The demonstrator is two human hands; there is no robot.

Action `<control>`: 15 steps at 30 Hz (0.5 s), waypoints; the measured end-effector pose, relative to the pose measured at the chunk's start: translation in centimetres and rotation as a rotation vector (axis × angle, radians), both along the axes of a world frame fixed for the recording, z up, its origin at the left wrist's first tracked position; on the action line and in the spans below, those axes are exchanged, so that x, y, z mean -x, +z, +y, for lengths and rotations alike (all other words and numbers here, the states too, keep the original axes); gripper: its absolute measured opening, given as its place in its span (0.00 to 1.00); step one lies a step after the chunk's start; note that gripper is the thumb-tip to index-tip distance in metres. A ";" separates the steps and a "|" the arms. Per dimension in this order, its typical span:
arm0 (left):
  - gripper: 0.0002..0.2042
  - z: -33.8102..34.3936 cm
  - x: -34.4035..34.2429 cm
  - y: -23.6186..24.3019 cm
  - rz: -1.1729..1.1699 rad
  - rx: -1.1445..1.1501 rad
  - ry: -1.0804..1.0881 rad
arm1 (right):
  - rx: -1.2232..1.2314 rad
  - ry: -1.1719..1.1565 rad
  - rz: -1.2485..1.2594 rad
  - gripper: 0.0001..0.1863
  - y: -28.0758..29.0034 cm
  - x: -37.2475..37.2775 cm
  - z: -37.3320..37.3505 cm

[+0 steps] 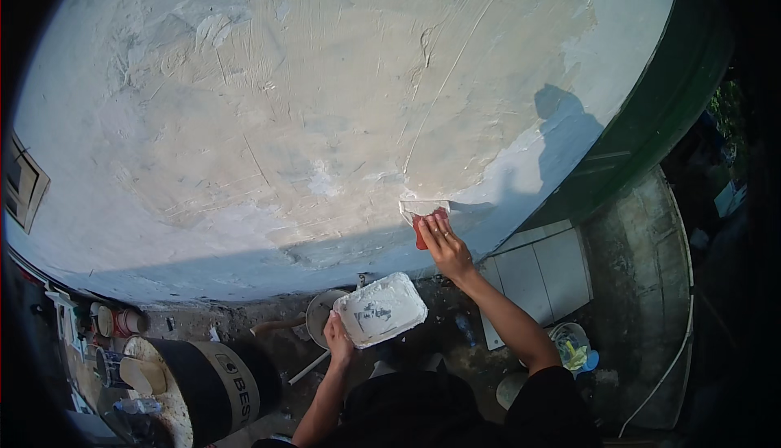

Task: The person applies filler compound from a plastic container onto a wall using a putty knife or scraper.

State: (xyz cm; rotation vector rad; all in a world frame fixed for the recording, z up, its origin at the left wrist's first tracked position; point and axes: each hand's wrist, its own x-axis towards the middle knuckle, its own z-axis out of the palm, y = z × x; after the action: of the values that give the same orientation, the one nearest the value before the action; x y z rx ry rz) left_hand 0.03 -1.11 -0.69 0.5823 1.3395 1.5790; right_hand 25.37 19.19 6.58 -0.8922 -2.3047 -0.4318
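Taking the middle of the view as the centre of a clock, the right hand (443,249) lies just off it toward four o'clock, its fingers laid along the red handle of a putty scraper (423,206) in a close grip. The scraper's wide blade meets the plastered wall (350,82), which fills the view from nine o'clock through twelve to two and bears cream-coloured patches, ridges and scratch lines over paler paint. At six o'clock is a white rectangular tray (378,311), its inside coated with white paste and some grey smears; the left hand (338,338) grips it by its eight o'clock edge, though how the fingers sit underneath cannot be told. A round, shallow vessel (320,318) shows partly behind the tray. A shadow (563,135) falls on the wall at two o'clock, close to a dark green panel (602,163) toward three. White tiles (521,277) lie at four o'clock, with an open bucket (569,342) holding something yellow just below. A black drum (191,375) with a pale band stands between seven and eight o'clock.
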 end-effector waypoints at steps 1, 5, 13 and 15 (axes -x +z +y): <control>0.22 -0.4 0.5 -0.3 -0.013 0.005 0.002 | 0.066 0.003 0.115 0.23 2.0 -0.1 -0.4; 0.22 -0.3 0.8 -0.1 -0.064 0.014 0.008 | -0.149 -0.045 0.137 0.22 11.6 -2.0 0.0; 0.21 1.3 0.4 1.4 -0.113 -0.008 -0.072 | -0.506 -0.101 -0.012 0.22 24.3 2.0 2.2; 0.21 1.5 0.9 1.2 -0.109 -0.015 -0.049 | -0.459 -0.149 -0.149 0.24 21.2 3.6 3.2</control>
State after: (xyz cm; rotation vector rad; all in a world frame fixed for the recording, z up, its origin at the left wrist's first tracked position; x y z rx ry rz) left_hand -0.82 0.34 0.49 0.5274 1.2245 1.5596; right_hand 21.79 22.41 27.79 -0.8189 -2.1390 -1.0725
